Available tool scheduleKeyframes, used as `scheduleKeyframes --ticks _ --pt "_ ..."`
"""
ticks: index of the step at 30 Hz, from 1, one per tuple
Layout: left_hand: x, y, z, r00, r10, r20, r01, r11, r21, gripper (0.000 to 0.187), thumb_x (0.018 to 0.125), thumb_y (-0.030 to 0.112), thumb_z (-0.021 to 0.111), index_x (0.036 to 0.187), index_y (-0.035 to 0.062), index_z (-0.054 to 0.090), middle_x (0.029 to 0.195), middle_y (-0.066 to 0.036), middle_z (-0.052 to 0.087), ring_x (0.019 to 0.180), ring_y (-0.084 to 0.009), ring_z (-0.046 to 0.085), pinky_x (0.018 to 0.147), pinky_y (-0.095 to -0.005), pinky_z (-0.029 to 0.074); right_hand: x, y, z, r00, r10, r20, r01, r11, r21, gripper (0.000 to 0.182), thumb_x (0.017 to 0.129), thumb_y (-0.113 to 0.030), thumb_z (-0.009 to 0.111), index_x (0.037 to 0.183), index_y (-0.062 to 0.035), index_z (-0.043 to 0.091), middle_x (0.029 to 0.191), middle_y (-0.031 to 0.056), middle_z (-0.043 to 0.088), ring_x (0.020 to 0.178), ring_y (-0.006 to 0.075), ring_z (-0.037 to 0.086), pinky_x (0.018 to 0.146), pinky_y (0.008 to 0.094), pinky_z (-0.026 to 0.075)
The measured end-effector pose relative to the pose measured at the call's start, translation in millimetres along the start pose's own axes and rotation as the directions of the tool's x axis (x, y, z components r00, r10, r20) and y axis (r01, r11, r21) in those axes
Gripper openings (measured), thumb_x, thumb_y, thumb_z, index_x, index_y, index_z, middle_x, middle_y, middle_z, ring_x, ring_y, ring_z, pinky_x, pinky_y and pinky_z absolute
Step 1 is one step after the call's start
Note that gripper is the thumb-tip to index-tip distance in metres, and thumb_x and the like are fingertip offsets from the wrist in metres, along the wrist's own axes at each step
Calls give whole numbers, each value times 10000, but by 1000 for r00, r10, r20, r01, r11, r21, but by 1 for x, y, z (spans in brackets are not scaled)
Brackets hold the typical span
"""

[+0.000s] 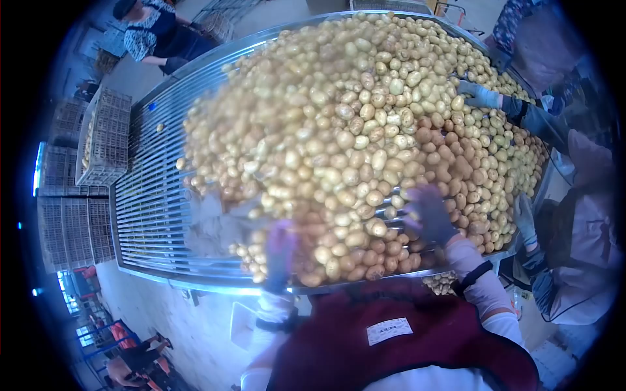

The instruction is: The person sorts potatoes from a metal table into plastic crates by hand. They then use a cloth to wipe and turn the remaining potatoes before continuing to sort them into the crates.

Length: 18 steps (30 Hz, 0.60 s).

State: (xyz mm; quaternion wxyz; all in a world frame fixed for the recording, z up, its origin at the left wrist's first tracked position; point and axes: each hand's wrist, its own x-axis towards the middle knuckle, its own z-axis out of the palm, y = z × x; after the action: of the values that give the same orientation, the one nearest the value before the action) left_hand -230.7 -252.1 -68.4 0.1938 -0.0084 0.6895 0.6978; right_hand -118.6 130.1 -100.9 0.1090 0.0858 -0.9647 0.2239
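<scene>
A big heap of round, pale yellow potatoes (352,130) covers most of a slatted metal sorting table (147,215). A browner patch of potatoes (447,153) lies within the heap, right of its middle. My left hand (280,251), in a dark glove with purple fingers, is over the near edge of the heap; motion smears its fingers. In a similar glove, my right hand (429,215) reaches over the potatoes near a gap showing slats. Its fingers look stretched apart, and no potato is visible in them. Between the hands lie more potatoes (355,257).
Stacked plastic crates (104,137) stand left of the table. A co-worker's gloved hand (481,96) touches the heap at the right; another gloved hand (524,218) is at the table's right edge. A person (166,32) stands at the far left. A blurred greyish patch (222,228) covers some slats.
</scene>
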Motion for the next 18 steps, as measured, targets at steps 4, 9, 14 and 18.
scheduleKeyframes --ticks 4,9,14,18 --pt "30 7 -11 984 169 -58 -131 901 413 259 904 169 678 1116 43 596 953 -50 607 850 -162 592 771 -311 500 26 -7 -9 977 166 -134 -167 986 0 235 805 -243 703 994 -106 672 1038 85 636 992 306 612 892 449 466" --pt "51 -12 5 960 264 91 -210 464 861 380 859 286 769 1139 45 682 1023 -126 687 874 -274 659 770 -387 536 77 -82 62 982 -187 29 184 979 82 311 864 -209 586 1157 -127 653 1127 73 644 842 270 629 740 449 497" --pt "45 5 13 968 186 171 -235 416 879 390 867 300 760 1169 67 677 982 -114 684 879 -258 654 758 -393 533 88 -99 106 978 -67 197 84 993 -82 322 873 -230 576 1175 -123 608 1136 75 624 764 260 658 648 466 498" --pt "46 -12 11 978 139 156 -209 627 751 343 878 231 746 1162 57 667 977 -78 676 884 -203 639 745 -361 528 76 -92 98 959 74 272 -56 996 -74 301 891 -256 582 1158 -119 601 1063 88 647 735 272 668 615 463 499"
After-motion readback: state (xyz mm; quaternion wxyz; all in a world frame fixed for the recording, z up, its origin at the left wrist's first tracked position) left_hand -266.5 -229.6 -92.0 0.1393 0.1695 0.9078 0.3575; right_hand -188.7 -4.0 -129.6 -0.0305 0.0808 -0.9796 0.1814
